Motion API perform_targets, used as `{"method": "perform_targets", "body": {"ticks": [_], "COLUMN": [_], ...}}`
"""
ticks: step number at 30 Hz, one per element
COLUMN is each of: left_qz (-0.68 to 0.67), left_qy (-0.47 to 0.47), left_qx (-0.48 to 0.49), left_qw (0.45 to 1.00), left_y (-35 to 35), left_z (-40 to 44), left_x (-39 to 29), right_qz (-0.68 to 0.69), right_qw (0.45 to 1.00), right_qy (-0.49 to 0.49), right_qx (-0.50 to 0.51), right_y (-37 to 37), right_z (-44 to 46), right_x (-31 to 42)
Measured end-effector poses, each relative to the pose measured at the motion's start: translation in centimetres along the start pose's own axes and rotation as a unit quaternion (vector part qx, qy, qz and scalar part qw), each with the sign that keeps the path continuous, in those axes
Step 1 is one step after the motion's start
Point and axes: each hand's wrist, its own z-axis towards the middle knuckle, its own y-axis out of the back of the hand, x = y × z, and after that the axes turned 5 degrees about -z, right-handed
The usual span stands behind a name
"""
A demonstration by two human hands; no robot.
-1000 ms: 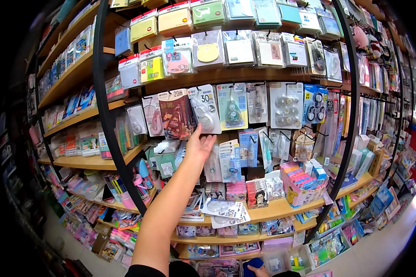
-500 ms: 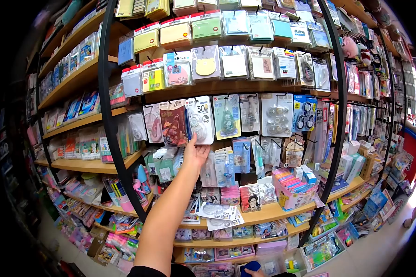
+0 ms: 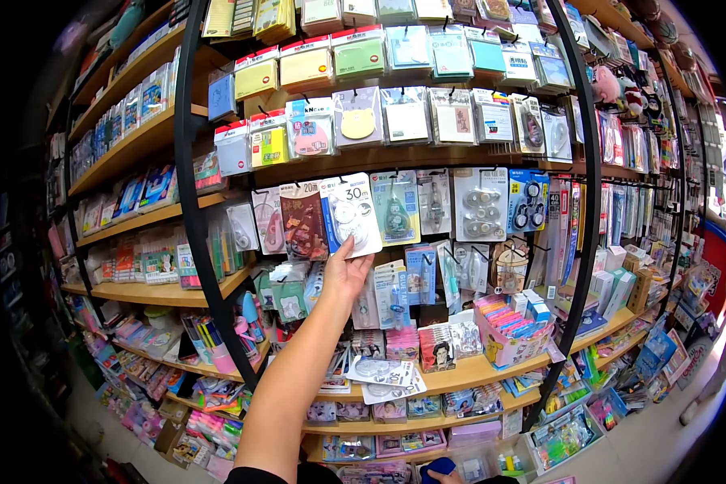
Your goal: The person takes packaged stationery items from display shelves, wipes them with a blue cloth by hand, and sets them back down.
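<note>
My left hand [image 3: 348, 273] reaches up to the middle of the rack, its thumb on the front of a white "30m" tape package [image 3: 351, 211] and its fingers behind the lower edge. A blue card edge shows at the package's left side. Just left hangs a brown "20m" package [image 3: 302, 222]; to the right is a yellow-and-blue package [image 3: 396, 207]. At the bottom edge my right hand [image 3: 446, 477], partly cut off, has its fingers closed on a dark blue object [image 3: 438, 465].
Two loose "30m" packages [image 3: 385, 377] lie on the wooden shelf [image 3: 468, 373] below. A pink box of colourful packs [image 3: 512, 331] stands to their right. Black uprights [image 3: 187, 161] frame the rack, and part of a person's leg [image 3: 714, 379] shows at far right.
Over the last second the rack has shifted lower in view. The "30m" package has tilted and come slightly forward, with my left thumb now over its front.
</note>
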Motion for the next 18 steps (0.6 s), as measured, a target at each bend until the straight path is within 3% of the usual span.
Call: {"method": "perform_targets", "body": {"ticks": [2,5,11,15,16,18], "left_qz": [0.019,0.05,0.135,0.23,0.23,0.398], "left_qy": [-0.006,-0.021,-0.056,-0.066,-0.028,-0.017], "left_qx": [0.024,0.061,0.137,0.075,0.055,0.034], "left_qw": [1.0,0.997,0.98,0.968,0.971,0.917], "left_y": [-0.4,-1.3,-3.9,1.2,1.6,7.0], "left_z": [-0.4,-1.4,-7.3,-12.6,-15.2,-19.1], "left_x": [-0.4,-1.3,-2.2,-0.2,0.6,2.3], "right_qz": [-0.035,0.005,-0.006,0.033,0.066,0.126], "right_qw": [0.998,1.0,0.998,0.992,0.988,0.978], "right_qy": [0.029,-0.008,0.066,0.118,0.137,0.159], "right_qx": [-0.046,0.03,-0.019,-0.024,-0.026,-0.037], "right_y": [0.6,0.0,-0.5,-1.5,-1.1,0.4], "right_z": [2.1,-1.3,-3.1,-4.9,-4.2,-3.1], "right_x": [-1.4,0.5,1.2,2.9,3.1,1.9]}}
